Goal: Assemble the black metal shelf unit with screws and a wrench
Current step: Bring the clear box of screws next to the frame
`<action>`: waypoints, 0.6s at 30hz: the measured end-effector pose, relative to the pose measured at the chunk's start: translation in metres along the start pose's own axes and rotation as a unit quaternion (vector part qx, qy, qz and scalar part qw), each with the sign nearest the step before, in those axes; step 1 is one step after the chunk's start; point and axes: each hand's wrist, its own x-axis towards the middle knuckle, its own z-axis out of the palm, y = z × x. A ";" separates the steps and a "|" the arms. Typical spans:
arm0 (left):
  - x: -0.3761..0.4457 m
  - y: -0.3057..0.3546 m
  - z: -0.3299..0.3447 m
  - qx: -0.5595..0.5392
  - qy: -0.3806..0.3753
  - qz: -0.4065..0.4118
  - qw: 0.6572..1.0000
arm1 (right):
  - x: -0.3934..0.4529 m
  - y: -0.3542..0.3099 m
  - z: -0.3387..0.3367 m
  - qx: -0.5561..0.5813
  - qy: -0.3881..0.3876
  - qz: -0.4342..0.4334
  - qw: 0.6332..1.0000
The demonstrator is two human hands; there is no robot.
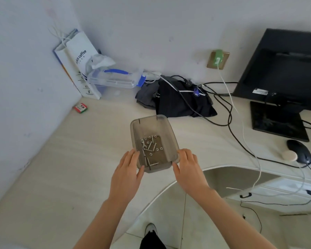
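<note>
A translucent grey plastic tray (pixel 153 124) sits on the pale desk (pixel 65 168) in front of me. Inside it lie several silver screws (pixel 152 143) and nuts, plus a small flat wrench (pixel 143 143). My left hand (pixel 127 174) lies with straight fingers along the tray's near left side, thumb at the front wall. My right hand (pixel 188 168) holds the near right corner, its fingers bent over the rim and the thumb against the front. No black shelf parts are in view.
Behind the tray lie dark clothes (pixel 180 101) tangled with cables. A clear box (pixel 113 80) and a paper coffee bag (pixel 79 63) stand in the corner, a small red-green packet (pixel 81 107) on the left. On the right are a monitor (pixel 284 69) and a mouse (pixel 299 150).
</note>
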 end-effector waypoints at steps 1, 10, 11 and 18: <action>0.009 -0.004 0.000 -0.010 -0.006 -0.005 1.000 | 0.005 -0.001 0.002 0.000 -0.003 0.028 1.000; 0.067 -0.011 0.013 -0.268 -0.047 -0.221 0.937 | 0.035 0.007 0.028 0.191 -0.062 0.236 0.951; 0.070 -0.010 0.015 -0.278 -0.044 -0.238 0.930 | 0.038 0.009 0.030 0.209 -0.068 0.244 0.944; 0.069 -0.004 0.026 -0.344 -0.032 -0.301 0.889 | 0.061 0.017 0.027 0.274 -0.087 0.248 0.925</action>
